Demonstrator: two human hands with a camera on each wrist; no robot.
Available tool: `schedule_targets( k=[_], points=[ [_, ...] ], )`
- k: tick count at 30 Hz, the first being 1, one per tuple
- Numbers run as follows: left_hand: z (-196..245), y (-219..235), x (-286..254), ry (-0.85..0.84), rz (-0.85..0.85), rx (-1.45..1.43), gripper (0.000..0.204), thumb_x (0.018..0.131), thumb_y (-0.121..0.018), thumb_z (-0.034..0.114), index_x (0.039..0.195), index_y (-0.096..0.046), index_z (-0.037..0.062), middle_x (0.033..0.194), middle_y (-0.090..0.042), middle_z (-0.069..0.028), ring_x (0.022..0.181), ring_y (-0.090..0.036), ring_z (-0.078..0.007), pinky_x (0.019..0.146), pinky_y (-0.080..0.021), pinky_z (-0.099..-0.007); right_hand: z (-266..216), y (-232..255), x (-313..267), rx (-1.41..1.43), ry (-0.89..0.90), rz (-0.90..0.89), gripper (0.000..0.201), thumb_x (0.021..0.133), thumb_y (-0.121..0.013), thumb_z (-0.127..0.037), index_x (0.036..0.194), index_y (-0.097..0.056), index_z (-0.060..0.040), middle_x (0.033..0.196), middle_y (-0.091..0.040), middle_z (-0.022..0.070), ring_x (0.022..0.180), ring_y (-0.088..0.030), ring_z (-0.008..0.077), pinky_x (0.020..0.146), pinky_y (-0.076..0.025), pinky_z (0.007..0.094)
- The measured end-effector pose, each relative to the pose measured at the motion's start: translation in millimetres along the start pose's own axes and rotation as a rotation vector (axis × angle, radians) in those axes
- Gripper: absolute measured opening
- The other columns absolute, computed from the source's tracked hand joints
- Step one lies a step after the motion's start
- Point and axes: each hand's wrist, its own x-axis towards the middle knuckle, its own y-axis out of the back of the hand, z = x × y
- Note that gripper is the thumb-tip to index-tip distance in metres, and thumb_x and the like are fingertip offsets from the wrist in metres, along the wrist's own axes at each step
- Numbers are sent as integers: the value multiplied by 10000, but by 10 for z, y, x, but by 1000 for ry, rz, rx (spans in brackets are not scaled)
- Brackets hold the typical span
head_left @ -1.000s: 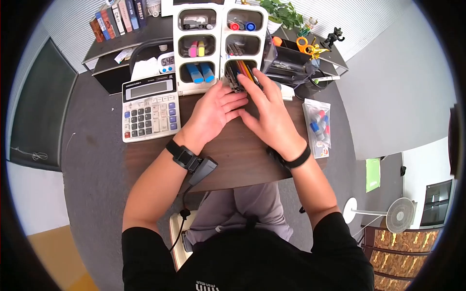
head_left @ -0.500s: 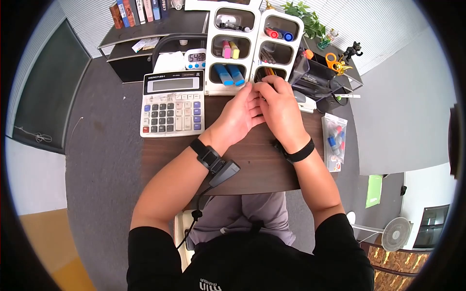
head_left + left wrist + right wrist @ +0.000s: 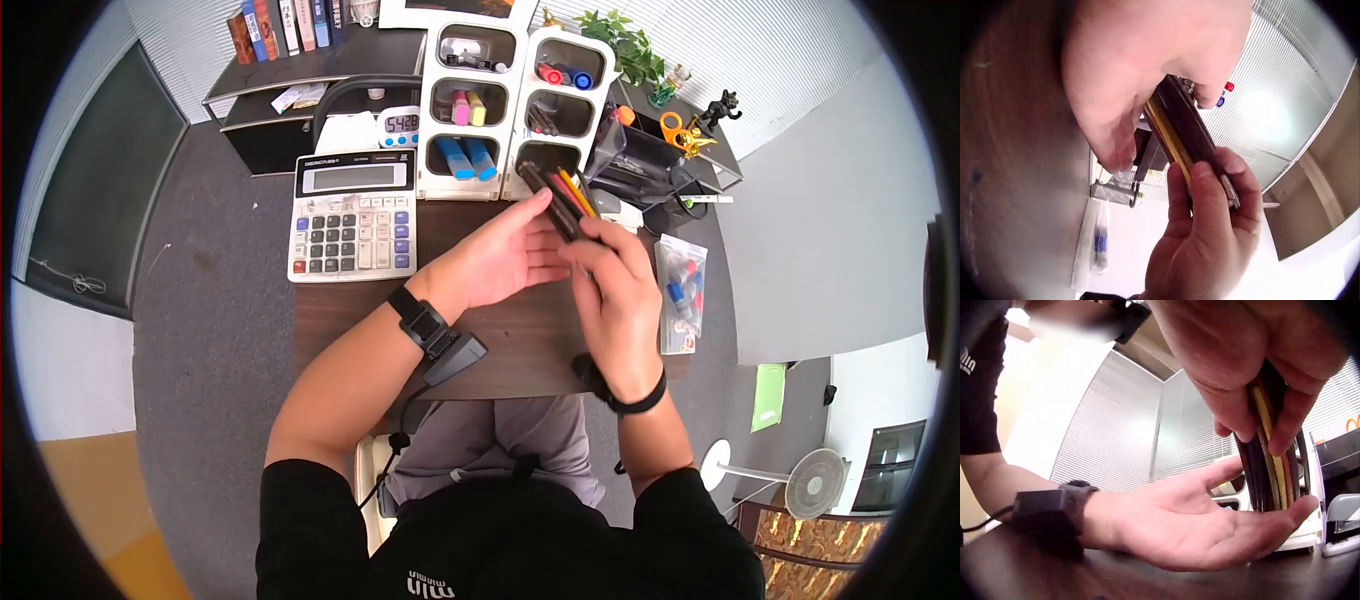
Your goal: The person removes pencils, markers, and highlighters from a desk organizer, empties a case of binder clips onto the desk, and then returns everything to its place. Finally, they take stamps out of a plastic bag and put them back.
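Note:
A bundle of dark pencils with a yellow one and a red one among them is gripped by my right hand. In the left wrist view, the right fingers and thumb close round one end of the bundle. My left hand is spread palm up beside it, its thumb at the pencils' far end. From the right wrist, the left fingers look straight, with the lower pencil ends against them. The bundle tilts in front of the white organizer's lower right compartment.
Blue highlighters, pink and yellow highlighters, and markers stand in other organizer compartments. A calculator and a digital timer are on the left. A clear bag of markers lies right, near a black desk holder.
The right hand has drawn the pencil bundle out of the lower right compartment, back toward the body and to the right. The left hand stays low beside it, palm up.

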Motion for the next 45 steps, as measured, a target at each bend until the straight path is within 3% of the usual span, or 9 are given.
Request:
schedule_targets(
  k=[4, 6, 8, 9, 13, 21, 33, 39, 45],
  points=[
    [-245, -139, -76, 76, -80, -68, 559, 1103, -469, 512, 1427, -574, 69, 1338, -656, -164, 1289, -615, -281, 1135, -470, -444, -61, -41, -410, 109, 54, 12, 349, 752, -740, 132, 1048, -721, -53, 1253, -617, 137, 1188, -633, 359, 1001, -534, 445],
    [-332, -205, -120, 118, -32, -137, 424, 1094, -543, 420, 1324, -620, 71, 1289, -680, -165, 1269, -631, -313, 1104, -497, -465, -53, -125, -566, 163, 81, 20, 355, 747, -741, 133, 1050, -717, -51, 1264, -604, 138, 1220, -616, 371, 1027, -518, 468],
    [-393, -215, -124, -8, 97, -47, 246, 1065, -625, 307, 1198, -641, 101, 1178, -714, -139, 1228, -658, -315, 1043, -539, -488, -28, -133, -655, 179, 79, 15, 335, 758, -764, 95, 1057, -729, -52, 1307, -595, 143, 1270, -592, 382, 1056, -503, 481],
    [-370, -215, -114, -24, 110, -66, 123, 1037, -669, 230, 1076, -622, 124, 981, -694, -75, 1054, -693, -260, 952, -576, -474, -50, -99, -666, 213, 63, -40, 325, 766, -779, 67, 1064, -736, -54, 1333, -594, 148, 1288, -584, 384, 1065, -501, 480],
    [-244, -248, -113, -258, 87, 41, 120, 1047, -648, 203, 1044, -568, 113, 800, -530, 4, 775, -575, -138, 815, -570, -400, 21, 33, -731, 307, 46, -98, 292, 801, -805, -2, 1084, -753, -54, 1345, -631, 160, 1266, -616, 378, 1059, -513, 472],
    [-86, -444, -313, -594, 302, 918, 177, 974, -725, 58, 955, -550, 59, 774, -612, -19, 662, -635, -103, 625, -543, -273, 322, 7, -926, 335, -257, 66, 152, 879, -753, 0, 1027, -760, -35, 1111, -738, 130, 1027, -701, 309, 895, -556, 383],
    [-253, -397, -253, -542, 379, 1173, 183, 955, -734, 56, 872, -572, 48, 707, -607, -7, 622, -613, -91, 564, -488, -246, 382, -6, -924, 411, -241, 85, 126, 874, -746, -14, 999, -733, -22, 1008, -730, 116, 947, -688, 320, 856, -555, 400],
    [-290, -327, -216, -618, 451, 1061, 198, 954, -735, 60, 803, -609, 43, 708, -577, 54, 641, -519, -44, 587, -428, -251, 406, 17, -943, 500, -299, 98, 116, 891, -735, -65, 997, -727, -17, 999, -719, 134, 960, -681, 335, 866, -548, 409],
    [-331, -334, -147, -672, 459, 1244, 177, 968, -702, 54, 822, -607, 27, 671, -585, 19, 593, -547, -74, 553, -442, -254, 419, -14, -979, 464, -238, 130, 104, 896, -725, -96, 973, -717, -27, 1001, -712, 126, 982, -666, 345, 883, -539, 419]
  ],
)
